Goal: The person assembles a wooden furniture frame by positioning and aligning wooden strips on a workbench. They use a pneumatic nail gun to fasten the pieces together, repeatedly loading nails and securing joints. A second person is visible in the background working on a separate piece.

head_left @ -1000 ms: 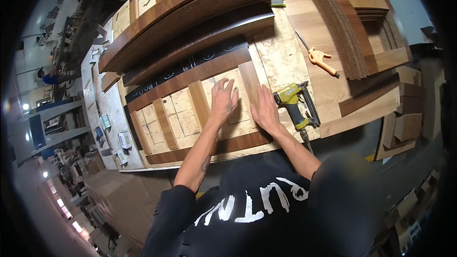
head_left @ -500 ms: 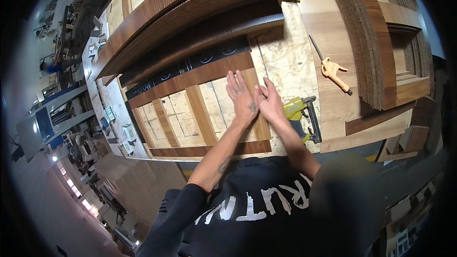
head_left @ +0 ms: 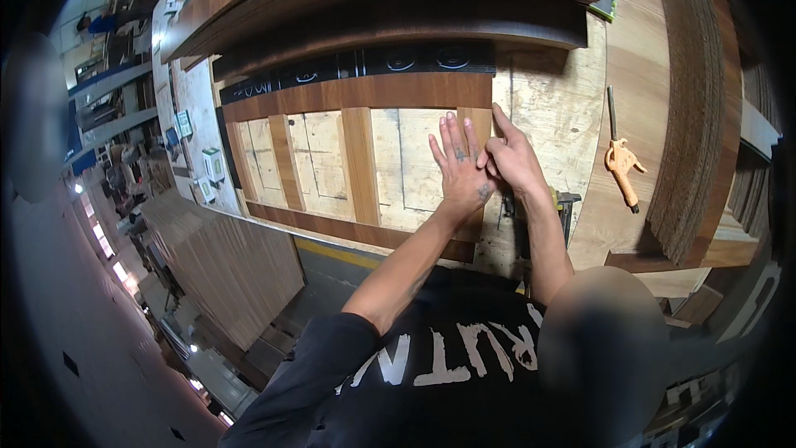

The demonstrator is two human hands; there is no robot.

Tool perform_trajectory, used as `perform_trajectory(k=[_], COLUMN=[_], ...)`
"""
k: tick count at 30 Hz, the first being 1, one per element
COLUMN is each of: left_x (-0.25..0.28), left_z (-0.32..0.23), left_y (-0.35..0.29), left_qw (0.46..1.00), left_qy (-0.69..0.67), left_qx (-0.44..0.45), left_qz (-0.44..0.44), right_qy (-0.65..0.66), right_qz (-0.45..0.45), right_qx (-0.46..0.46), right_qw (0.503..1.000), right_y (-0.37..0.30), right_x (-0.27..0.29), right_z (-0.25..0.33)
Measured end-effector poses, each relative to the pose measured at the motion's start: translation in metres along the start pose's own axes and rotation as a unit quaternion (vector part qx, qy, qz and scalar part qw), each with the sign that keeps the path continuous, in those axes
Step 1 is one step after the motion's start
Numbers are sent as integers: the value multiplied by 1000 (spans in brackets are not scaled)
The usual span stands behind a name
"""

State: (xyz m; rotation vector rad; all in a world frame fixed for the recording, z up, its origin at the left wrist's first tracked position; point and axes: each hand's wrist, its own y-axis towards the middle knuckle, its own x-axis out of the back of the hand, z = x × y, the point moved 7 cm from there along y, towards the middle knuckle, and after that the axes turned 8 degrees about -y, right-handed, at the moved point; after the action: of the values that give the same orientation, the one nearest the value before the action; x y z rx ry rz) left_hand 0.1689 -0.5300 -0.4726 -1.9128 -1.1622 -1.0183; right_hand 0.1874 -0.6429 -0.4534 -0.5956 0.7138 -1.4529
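Note:
A flat wooden frame (head_left: 360, 170) of dark long rails and lighter cross slats lies on the bench. My left hand (head_left: 466, 168) rests on its right end slat (head_left: 473, 120), fingers spread and palm down, gripping nothing. Along the outer edge of that slat is my right hand (head_left: 516, 162). Its index finger stretches toward the far corner of the frame, while the thumb and other fingers curl in against my left hand. I see nothing held in it. A nail gun (head_left: 567, 209) stands mostly hidden behind my right forearm.
Long dark boards (head_left: 398, 21) are stacked beyond the frame, over a black strip (head_left: 373, 65) with white markings. An orange-handled air blow gun (head_left: 620, 168) lies to the right, beside stacked panels (head_left: 692, 124). Small boxes (head_left: 212, 164) sit at the left edge.
The view has shifted, so the bench appears turned. My right index finger now points along the slat's outer edge toward the far corner. My left hand stays flat on the end slat.

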Motion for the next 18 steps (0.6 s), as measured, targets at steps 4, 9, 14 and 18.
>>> perform_trajectory(k=[4, 9, 14, 18], left_x=[-2, 1, -4, 3], left_z=[3, 2, 2, 0], left_y=[-4, -7, -7, -5], left_qw=[1000, 1000, 999, 999], left_qy=[-9, -12, 16, 31], left_qx=[5, -4, 15, 32], left_qz=[-23, -27, -28, 29], right_qy=[100, 150, 214, 178], right_qz=[45, 46, 52, 18], right_qx=[-29, -29, 2, 18], right_qw=[994, 987, 975, 984], right_y=[0, -4, 2, -11], right_x=[-17, -11, -13, -20], right_z=[-6, -7, -16, -19])
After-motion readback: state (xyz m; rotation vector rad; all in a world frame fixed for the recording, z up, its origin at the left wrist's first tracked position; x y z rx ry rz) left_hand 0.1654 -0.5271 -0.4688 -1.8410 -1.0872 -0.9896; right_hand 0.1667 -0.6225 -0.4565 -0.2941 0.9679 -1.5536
